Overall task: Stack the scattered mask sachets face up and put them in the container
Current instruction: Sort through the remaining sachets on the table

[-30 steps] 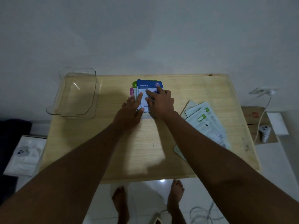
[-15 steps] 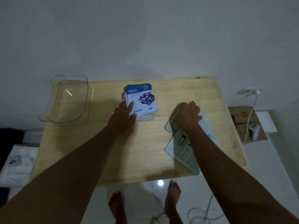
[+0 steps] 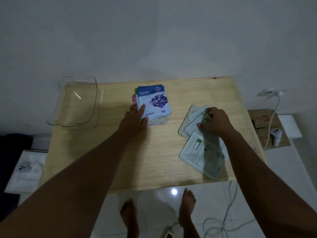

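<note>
A stack of face-up mask sachets (image 3: 154, 103) lies at the table's far middle, a blue Blueberry sachet on top. My left hand (image 3: 135, 117) rests on the stack's left edge, thumb on the top sachet. To the right, several face-down sachets (image 3: 202, 153) lie scattered and overlapping. My right hand (image 3: 214, 121) sits on the far ones, fingers curled on a sachet with a green patch (image 3: 195, 122). The clear plastic container (image 3: 60, 107) stands empty at the far left corner.
The wooden table (image 3: 154, 160) ends just below the scattered sachets; one sachet reaches its front edge. My bare feet and cables are on the white floor below. A cardboard box with a white device stands right of the table.
My right hand left the stack, crossed to the scattered sachets on the right and now grips one. My left hand stayed on the stack.
</note>
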`<state>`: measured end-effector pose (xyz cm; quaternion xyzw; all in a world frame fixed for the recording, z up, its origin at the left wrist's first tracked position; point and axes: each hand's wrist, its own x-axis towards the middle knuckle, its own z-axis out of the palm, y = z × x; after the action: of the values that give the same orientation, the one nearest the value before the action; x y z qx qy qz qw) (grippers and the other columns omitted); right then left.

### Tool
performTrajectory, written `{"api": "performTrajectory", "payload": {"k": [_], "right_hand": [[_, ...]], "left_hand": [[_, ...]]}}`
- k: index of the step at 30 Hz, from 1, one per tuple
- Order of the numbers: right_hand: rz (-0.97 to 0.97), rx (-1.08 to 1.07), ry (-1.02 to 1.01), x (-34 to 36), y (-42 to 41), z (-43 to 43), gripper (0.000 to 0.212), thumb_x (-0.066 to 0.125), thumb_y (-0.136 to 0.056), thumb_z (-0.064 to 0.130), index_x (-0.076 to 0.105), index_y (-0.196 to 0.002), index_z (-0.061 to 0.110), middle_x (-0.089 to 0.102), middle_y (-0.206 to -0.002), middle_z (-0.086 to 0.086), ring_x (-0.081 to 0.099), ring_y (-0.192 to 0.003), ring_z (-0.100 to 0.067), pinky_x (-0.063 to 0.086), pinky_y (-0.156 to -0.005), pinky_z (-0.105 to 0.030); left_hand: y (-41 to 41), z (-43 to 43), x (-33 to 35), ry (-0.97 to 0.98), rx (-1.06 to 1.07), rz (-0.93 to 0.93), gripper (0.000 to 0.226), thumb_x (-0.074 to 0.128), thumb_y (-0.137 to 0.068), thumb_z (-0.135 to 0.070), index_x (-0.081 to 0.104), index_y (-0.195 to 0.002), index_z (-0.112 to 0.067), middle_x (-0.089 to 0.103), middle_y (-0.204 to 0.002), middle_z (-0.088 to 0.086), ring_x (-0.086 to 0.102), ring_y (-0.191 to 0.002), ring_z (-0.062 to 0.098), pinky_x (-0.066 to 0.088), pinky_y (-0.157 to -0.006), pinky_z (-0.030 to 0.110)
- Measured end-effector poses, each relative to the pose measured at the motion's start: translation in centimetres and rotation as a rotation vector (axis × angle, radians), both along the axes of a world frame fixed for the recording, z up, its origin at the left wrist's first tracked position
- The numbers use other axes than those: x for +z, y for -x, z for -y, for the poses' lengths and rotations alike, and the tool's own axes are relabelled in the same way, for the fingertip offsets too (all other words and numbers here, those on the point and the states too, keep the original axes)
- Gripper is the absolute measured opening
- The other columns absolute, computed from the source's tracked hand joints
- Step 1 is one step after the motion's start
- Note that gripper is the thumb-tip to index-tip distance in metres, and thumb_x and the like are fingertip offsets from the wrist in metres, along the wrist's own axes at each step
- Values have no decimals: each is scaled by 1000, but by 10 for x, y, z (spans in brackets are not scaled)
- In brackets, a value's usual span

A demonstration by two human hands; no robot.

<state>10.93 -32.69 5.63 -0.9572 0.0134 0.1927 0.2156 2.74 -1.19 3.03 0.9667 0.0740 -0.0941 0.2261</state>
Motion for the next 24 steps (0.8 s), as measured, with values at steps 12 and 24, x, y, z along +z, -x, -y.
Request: {"api": "performTrajectory", "payload": {"k": [12, 24], "right_hand": [[311, -40, -184, 28, 0, -28, 36, 87, -69, 38, 75, -100, 23, 75, -95, 4, 69, -84, -14, 57, -79, -33], [361, -61, -276, 68, -67, -154, 19, 64, -87, 24, 72, -100, 13, 73, -107, -9, 69, -102, -25, 43, -77, -19]], "left_hand": [[0, 0, -2, 1, 7, 11, 61, 43, -98, -34, 24, -151, -11, 16, -158, 25, 20, -145, 40, 29, -114, 54], [0, -8, -15, 1, -14, 4, 63, 42, -96, -40, 26, -150, -13, 16, -159, 23, 19, -146, 39, 31, -112, 53]]}}
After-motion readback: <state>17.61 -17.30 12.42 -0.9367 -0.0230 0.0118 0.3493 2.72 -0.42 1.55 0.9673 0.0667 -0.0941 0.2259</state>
